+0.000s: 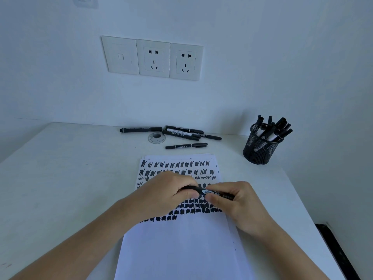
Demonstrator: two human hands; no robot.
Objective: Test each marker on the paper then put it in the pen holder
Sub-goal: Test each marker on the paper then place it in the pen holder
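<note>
Head-camera view: a black marker is held level just above the paper, a little below the middle of the frame. Its left end is enclosed by the curled fingers of the left hand, and its barrel is pinched between thumb and forefinger of the right hand; nothing else is held. Whether the cap is on or off cannot be told, since that end is hidden inside the left hand. The step in hand is judged to be the cap being pulled off or pressed back on. The upper part of the paper is covered with rows of black scribbles; the lower part is bare. Should the cap be coming off, a stroke on the bare part is called for next; should it be going on, the marker is to be carried to the mesh pen holder at the right of the frame, already crowded with markers. Several loose markers lie on the table above the paper, judged untested.
</note>
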